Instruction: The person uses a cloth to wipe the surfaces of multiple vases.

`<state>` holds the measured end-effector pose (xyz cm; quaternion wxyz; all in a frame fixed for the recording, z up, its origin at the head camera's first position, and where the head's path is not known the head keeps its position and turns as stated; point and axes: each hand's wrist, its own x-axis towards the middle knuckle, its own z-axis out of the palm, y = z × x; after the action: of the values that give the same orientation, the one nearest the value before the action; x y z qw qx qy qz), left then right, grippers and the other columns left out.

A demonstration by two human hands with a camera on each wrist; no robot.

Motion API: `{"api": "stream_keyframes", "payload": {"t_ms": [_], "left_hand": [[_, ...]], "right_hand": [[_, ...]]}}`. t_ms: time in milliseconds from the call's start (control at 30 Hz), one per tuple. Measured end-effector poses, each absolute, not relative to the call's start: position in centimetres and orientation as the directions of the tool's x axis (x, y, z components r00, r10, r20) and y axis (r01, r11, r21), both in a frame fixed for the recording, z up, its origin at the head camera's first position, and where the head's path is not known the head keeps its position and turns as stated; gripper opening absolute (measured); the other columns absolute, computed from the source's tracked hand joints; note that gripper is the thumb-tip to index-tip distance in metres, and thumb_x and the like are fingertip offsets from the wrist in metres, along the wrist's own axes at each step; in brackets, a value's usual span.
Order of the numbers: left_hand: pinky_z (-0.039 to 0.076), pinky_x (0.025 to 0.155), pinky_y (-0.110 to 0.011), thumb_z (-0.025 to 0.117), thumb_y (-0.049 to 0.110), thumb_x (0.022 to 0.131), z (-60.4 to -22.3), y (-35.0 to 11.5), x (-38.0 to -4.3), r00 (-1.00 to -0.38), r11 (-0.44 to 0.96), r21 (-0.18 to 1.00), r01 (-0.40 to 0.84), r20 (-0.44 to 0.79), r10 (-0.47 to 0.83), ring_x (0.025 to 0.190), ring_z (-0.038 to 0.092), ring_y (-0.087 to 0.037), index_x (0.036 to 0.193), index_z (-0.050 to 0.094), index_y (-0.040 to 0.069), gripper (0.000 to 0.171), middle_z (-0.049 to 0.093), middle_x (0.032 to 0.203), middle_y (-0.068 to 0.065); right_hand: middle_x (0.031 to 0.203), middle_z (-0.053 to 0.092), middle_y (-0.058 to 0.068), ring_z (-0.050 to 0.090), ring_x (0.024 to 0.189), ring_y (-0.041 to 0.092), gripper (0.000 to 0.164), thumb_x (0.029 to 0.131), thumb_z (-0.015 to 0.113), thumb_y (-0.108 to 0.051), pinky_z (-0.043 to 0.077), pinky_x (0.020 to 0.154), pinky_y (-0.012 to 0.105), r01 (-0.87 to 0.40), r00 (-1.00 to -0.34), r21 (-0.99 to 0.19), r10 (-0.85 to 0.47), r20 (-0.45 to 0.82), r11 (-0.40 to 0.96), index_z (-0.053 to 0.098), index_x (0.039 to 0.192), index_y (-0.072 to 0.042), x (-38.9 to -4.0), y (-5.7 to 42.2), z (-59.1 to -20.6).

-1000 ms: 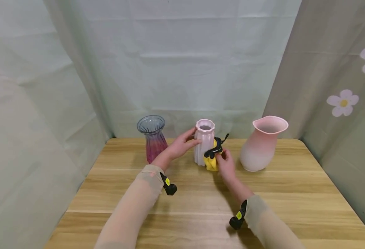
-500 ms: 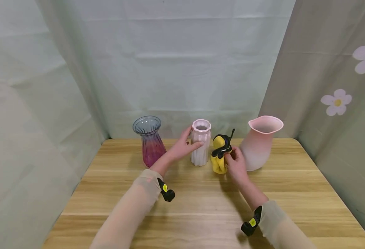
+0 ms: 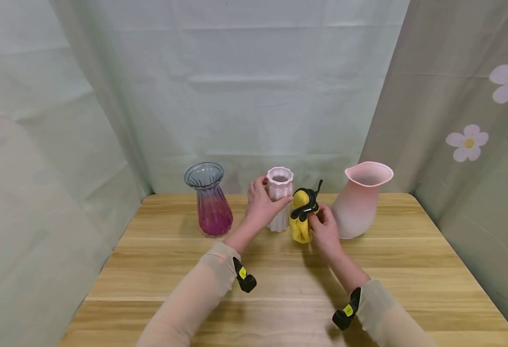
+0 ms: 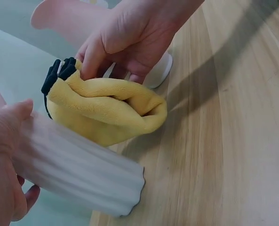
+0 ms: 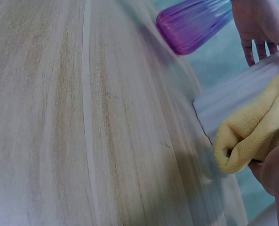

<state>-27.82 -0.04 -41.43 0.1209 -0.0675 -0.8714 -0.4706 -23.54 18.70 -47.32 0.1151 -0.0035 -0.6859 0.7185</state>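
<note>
In the head view a small pale-pink ribbed vase (image 3: 280, 217) with a scalloped rim stands upright on the wooden table. My left hand (image 3: 262, 207) grips its side, thumb in front and fingers behind, as the left wrist view also shows. A folded yellow plush cloth (image 3: 300, 226) with black trim and a black loop is pinched at its right edge by my right hand (image 3: 325, 232). The cloth (image 4: 111, 108) is just right of the vase; whether they touch, I cannot tell. The right hand's fingertips are partly hidden behind the cloth.
A blue-to-purple glass vase (image 3: 214, 212) stands to the left. To the right is a larger pink-and-white vase (image 3: 358, 212) with a wavy rim, close to my right hand. A pale curtain (image 3: 254, 96) hangs behind the wooden table (image 3: 280, 294).
The cloth has come away from the pink vase toward the right, then slightly back left. My left hand has moved in closer and now wraps further round the vase.
</note>
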Motion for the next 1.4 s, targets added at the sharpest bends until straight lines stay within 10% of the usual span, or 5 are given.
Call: {"api": "stream_keyframes", "payload": {"t_ms": [533, 1400], "left_hand": [[0.043, 0.11, -0.051, 0.073, 0.034, 0.097, -42.1, -6.1, -30.5, -0.869, 0.349, 0.854, 0.387, 0.21, 0.448, 0.139, 0.044, -0.035, 0.16, 0.038, 0.021, 0.072, 0.038, 0.154, -0.014], [0.047, 0.107, -0.045, 0.07, 0.034, 0.099, -41.9, -6.7, -30.7, -0.862, 0.341, 0.869, 0.359, 0.167, 0.479, 0.141, 0.044, -0.028, 0.161, 0.034, 0.026, 0.072, 0.042, 0.158, -0.002]], "right_hand": [[0.127, 0.058, 0.018, 0.057, 0.111, 0.02, 0.025, 0.106, 0.052, -0.008, 0.051, 0.092, 0.023, -0.176, -0.97, -0.983, 0.179, 0.165, -0.05, 0.052, 0.128, 0.003, -23.6, 18.3, -46.7], [0.119, 0.06, 0.012, 0.059, 0.103, 0.021, 0.03, 0.098, 0.061, -0.014, 0.051, 0.078, 0.027, -0.146, -0.986, -0.987, 0.071, 0.15, 0.061, 0.06, 0.125, -0.001, -26.7, 15.5, -40.2]]}}
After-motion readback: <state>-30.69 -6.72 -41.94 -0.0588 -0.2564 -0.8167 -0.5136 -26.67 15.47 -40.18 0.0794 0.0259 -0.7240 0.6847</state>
